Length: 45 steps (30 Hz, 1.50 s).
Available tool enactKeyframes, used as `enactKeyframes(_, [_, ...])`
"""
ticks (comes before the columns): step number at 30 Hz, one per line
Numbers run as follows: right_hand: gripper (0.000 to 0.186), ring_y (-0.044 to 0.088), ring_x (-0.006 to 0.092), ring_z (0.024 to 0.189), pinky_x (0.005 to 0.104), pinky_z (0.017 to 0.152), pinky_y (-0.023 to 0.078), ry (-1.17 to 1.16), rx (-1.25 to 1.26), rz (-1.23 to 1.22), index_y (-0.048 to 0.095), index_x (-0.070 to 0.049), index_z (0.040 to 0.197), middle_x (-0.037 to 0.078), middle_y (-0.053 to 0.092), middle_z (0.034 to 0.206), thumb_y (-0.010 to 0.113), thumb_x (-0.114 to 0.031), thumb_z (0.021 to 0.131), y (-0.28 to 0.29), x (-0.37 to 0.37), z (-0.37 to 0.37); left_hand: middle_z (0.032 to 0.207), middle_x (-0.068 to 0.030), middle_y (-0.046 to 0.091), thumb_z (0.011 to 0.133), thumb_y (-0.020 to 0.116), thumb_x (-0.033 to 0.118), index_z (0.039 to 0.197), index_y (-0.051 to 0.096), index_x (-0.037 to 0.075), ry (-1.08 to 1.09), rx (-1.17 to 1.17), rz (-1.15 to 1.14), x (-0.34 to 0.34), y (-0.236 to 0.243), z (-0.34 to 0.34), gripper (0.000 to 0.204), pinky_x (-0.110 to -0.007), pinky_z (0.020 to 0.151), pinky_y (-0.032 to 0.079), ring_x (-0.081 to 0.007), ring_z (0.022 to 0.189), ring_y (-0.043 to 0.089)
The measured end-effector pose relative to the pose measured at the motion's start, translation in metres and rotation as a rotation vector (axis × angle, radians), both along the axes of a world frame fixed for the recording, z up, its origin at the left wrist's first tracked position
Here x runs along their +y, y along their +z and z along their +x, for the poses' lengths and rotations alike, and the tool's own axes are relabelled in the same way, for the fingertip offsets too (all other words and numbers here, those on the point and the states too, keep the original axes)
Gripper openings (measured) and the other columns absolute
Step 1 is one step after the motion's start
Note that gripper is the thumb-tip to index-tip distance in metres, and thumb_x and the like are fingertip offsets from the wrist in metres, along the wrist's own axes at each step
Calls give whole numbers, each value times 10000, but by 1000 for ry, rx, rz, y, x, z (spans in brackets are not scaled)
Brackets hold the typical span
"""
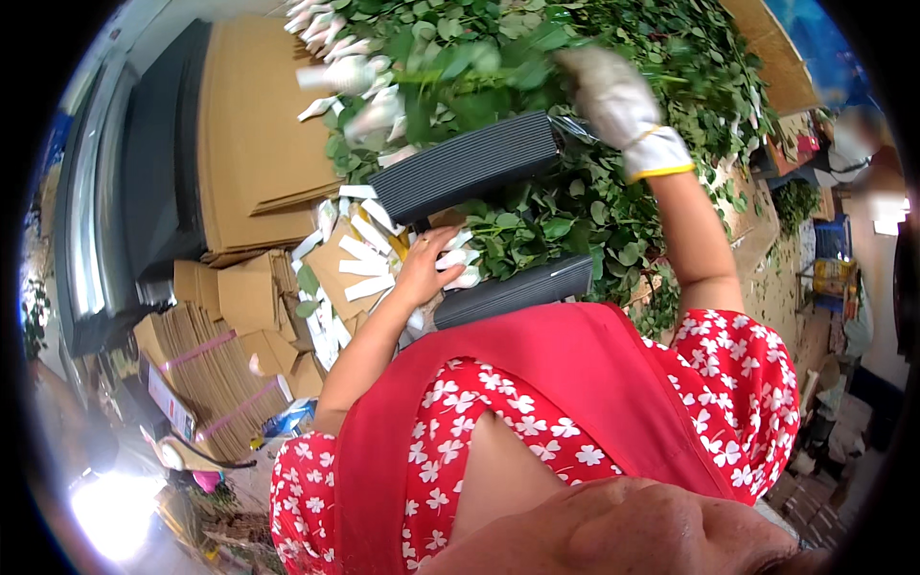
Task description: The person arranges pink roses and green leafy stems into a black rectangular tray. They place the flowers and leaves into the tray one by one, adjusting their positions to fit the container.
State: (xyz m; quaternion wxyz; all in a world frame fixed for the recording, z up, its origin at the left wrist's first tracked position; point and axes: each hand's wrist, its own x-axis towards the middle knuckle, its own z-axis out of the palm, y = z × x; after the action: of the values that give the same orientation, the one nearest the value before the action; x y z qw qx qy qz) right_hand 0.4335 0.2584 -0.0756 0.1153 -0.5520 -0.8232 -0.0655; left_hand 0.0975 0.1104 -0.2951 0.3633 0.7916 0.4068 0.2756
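My bare left hand (429, 268) has its fingers curled over white-wrapped flower heads (458, 257) on the near bunch of leafy stems (537, 228), beside loose white strips (366, 266). The stems lie between two dark ribbed padded bars (465, 165) (513, 290). Above the upper bar, my right hand (613, 107), in a white glove with a yellow cuff, is blurred and closed around a leafy green stem (522, 75). More white-wrapped flower heads (340, 72) are at that pile's left, some smeared by motion.
Flat cardboard sheets (254, 125) and dark upright panels (134, 182) stand on the left, with bundled cardboard (196, 383) below them. A bright lamp (110, 513) glows at lower left. A large leafy pile (690, 57) fills the upper right, beside shelving (829, 273) and clutter.
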Motion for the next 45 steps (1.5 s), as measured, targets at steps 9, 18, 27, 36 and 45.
enactKeyframes(9, [343, 639, 379, 1020, 444, 886, 526, -4, -54, -77, 624, -82, 1210, 187, 644, 1142, 604, -84, 867, 35, -15, 39, 1293, -152, 588, 765, 790, 212, 1307, 573, 72, 23, 19, 24, 2, 3, 3, 600, -411, 1007, 457, -348, 1191, 544])
enactKeyframes(18, [279, 663, 301, 914, 365, 812, 559, 123, 212, 142, 649, -80, 1078, 137, 661, 984, 617, 5, 814, 65, -96, 21, 1267, -174, 613, 730, 822, 283, 1372, 510, 73, 205, 31, -162, -8, 8, -5, 744, -481, 1071, 393, -386, 1219, 533])
enactKeyframes(27, [247, 663, 393, 973, 477, 824, 532, -80, -313, -592, 649, -115, 1106, 190, 683, 1032, 553, -137, 879, -130, -105, 25, 1185, -129, 638, 769, 781, 277, 1305, 620, 106, 69, 57, 78, 1, 4, 0, 585, -436, 1028, 418, -337, 1120, 573])
enactKeyframes(36, [170, 687, 317, 952, 437, 804, 545, -47, -334, -498, 663, -113, 982, 123, 700, 968, 535, -125, 870, -112, -97, 26, 1381, -75, 521, 700, 822, 365, 1274, 648, 231, 115, 371, 224, 0, 30, 0, 614, -522, 1091, 330, -386, 1261, 438])
enactKeyframes(45, [320, 674, 346, 991, 406, 882, 539, -450, 473, -360, 635, -90, 1226, 188, 697, 1112, 562, -281, 980, -70, -39, 57, 1367, -140, 512, 655, 848, 294, 1228, 673, 179, 69, 287, 132, 8, 26, 3, 610, -523, 1102, 321, -402, 1278, 432])
